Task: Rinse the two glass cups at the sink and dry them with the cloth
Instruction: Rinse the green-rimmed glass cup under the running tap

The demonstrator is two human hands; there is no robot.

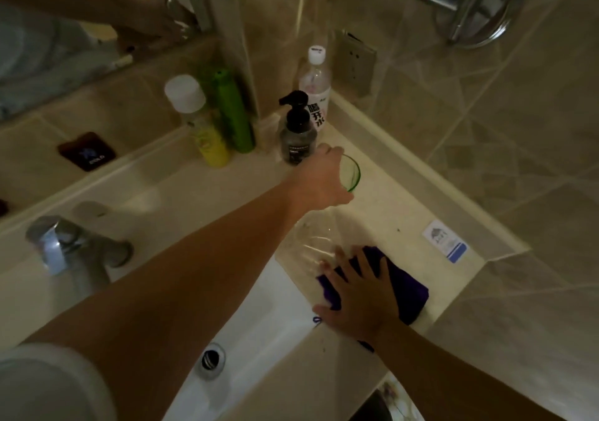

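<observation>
— Where's the green cup (350, 174) now?

— In the left hand (319, 179), out past the sink (285, 330), just in front of the black pump bottle (296, 133). The fingers are wrapped round it from above; only its rim and far side show beyond the knuckles.

— And the other cup?

— A clear cup (312, 242) sits on the counter (405, 206) right beside the sink, between the two hands. It's faint in this light, so I can't tell if it stands straight.

— What's the right hand (359, 294) doing?

— Lying flat, fingers spread, on the purple cloth (408, 291), which sits on the counter beside the sink. Its fingertips reach the clear cup's near edge, or close to it.

— Anything else by the sink?

— The tap (64, 252) behind it, and two green cans (220, 119) and a water bottle (314, 86) against the wall.
</observation>
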